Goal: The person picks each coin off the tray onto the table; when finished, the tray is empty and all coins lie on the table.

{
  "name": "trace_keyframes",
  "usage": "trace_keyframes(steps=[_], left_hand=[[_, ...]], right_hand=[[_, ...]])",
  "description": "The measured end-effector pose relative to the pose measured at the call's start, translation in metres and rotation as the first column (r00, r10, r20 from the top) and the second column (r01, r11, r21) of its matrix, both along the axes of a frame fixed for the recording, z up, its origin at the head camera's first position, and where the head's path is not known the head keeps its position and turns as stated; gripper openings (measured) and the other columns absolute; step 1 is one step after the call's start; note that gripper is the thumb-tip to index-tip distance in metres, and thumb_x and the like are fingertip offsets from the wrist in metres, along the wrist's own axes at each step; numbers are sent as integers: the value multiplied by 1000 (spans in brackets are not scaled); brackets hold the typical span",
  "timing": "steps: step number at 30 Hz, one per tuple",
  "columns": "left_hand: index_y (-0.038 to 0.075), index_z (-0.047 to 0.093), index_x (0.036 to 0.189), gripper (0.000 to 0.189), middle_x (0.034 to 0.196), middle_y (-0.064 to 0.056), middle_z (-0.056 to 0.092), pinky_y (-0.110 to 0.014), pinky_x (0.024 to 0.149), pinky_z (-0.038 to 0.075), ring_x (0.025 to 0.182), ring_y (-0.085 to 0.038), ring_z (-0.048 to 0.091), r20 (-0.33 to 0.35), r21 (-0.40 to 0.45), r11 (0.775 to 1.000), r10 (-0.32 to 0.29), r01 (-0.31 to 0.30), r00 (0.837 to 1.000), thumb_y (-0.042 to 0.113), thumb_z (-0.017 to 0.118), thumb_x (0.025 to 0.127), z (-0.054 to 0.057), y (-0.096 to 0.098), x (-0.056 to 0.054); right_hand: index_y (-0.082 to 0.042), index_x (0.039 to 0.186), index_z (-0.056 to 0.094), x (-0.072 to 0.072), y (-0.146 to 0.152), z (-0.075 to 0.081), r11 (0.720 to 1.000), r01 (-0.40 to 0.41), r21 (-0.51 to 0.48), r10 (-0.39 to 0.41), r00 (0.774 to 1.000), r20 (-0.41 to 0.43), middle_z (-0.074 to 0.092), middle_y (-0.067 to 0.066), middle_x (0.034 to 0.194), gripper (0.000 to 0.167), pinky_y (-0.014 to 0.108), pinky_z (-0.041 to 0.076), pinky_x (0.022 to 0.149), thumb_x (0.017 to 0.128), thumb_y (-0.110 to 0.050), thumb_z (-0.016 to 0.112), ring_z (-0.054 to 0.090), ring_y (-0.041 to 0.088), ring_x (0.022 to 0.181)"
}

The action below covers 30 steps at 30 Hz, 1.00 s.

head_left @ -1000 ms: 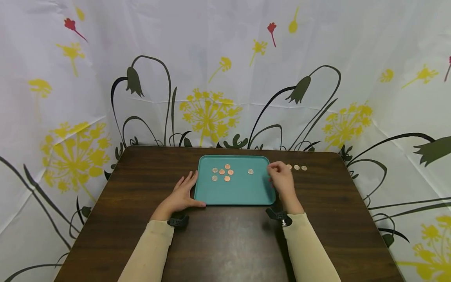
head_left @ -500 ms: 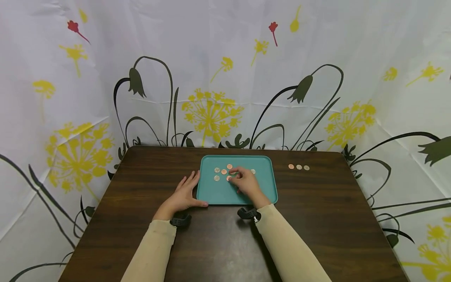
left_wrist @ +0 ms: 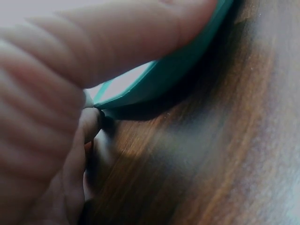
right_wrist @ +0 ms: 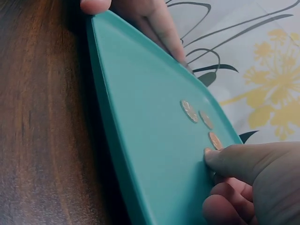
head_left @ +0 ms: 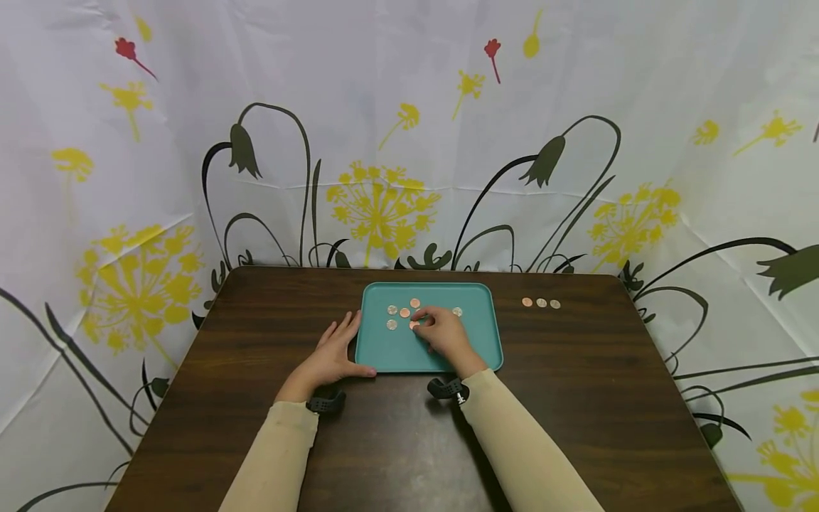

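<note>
In the head view, a teal tray lies on the table with several copper and silver coins on it. My right hand reaches over the tray's middle, its thumb and index finger curled at a copper coin. The right wrist view shows the thumb on that coin's edge; the fingers hide most of it. My left hand lies along the tray's left edge, fingers spread and thumb at the near left corner. Nearby on the tray are a silver coin and another copper coin.
Right of the tray, a short row holds a copper coin and two silver coins on the brown table. One silver coin sits apart on the tray's right half. A patterned curtain stands behind the table.
My right hand has moved left from beside the coin row to the copper coin on the tray, staying there over the last half second. The left hand has kept its place.
</note>
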<state>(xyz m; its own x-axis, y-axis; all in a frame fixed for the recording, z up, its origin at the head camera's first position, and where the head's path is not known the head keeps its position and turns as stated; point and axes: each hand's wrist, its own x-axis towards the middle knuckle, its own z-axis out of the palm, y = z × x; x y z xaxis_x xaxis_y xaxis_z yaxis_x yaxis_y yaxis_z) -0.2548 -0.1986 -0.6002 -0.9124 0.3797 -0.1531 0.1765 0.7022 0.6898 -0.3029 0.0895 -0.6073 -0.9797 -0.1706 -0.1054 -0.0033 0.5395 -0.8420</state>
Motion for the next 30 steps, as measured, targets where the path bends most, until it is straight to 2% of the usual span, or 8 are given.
trace_keyframes(steps=[7, 14, 20, 24, 26, 28, 30], left_hand=[[6, 5, 176, 140, 183, -23, 5, -65, 136, -3, 172, -43, 4, -8, 7, 1000, -1, 1, 1000, 52, 97, 80, -2, -1, -1], [6, 5, 176, 142, 183, -24, 4, -65, 136, -3, 171, -44, 3, -1, 18, 1000, -3, 3, 1000, 52, 97, 79, -6, -1, -1], [7, 5, 176, 140, 184, -21, 5, -63, 136, -4, 172, -41, 2, 1, 16, 1000, 2, -2, 1000, 53, 96, 81, -5, -1, -1], [7, 4, 176, 140, 184, -22, 3, -65, 136, -4, 172, -42, 1, 5, 25, 1000, -2, 2, 1000, 54, 96, 81, -4, 0, -1], [8, 4, 176, 141, 184, -21, 2, -64, 136, -4, 172, -41, 1, 15, 19, 1000, 1, -1, 1000, 54, 96, 80, -4, 0, 0], [8, 4, 177, 142, 184, -21, 2, -64, 136, -3, 172, -41, 1, 15, 16, 1000, 3, -3, 1000, 55, 97, 79, -4, -1, -1], [9, 4, 177, 143, 184, -21, 2, -64, 136, -4, 172, -40, 1, 16, 18, 1000, 4, -5, 1000, 54, 97, 79, -3, -1, -1]], right_hand=[[-17, 106, 78, -1, 2, 1, 1000, -4, -20, 4, 1000, 14, 64, 0, 76, 11, 31, 51, 53, 98, -21, 84, 57, 16, 52], [-12, 89, 77, 3, 7, 0, 998, -6, -66, 6, 1000, 6, 70, -2, 78, 15, 28, 48, 66, 93, -19, 89, 59, 13, 71], [-11, 96, 79, 2, 10, 0, 980, 6, -198, -2, 1000, 22, 75, 0, 86, 12, 27, 49, 71, 95, -19, 87, 61, 12, 75], [-12, 103, 82, 0, 16, 2, 968, 18, -250, -14, 1000, 17, 77, 4, 93, 13, 26, 49, 61, 100, -24, 83, 59, 11, 65], [-13, 108, 82, -2, 24, 8, 955, 48, -291, -41, 999, 28, 78, 5, 98, 15, 26, 48, 56, 103, -27, 79, 57, 11, 59], [-13, 111, 82, -3, 36, 18, 933, 110, -343, -105, 994, 35, 78, 8, 101, 18, 26, 47, 51, 104, -29, 78, 56, 13, 53], [-11, 111, 82, -5, 55, 28, 910, 177, -376, -188, 982, 7, 79, 11, 102, 21, 25, 47, 50, 103, -29, 80, 58, 13, 52]])
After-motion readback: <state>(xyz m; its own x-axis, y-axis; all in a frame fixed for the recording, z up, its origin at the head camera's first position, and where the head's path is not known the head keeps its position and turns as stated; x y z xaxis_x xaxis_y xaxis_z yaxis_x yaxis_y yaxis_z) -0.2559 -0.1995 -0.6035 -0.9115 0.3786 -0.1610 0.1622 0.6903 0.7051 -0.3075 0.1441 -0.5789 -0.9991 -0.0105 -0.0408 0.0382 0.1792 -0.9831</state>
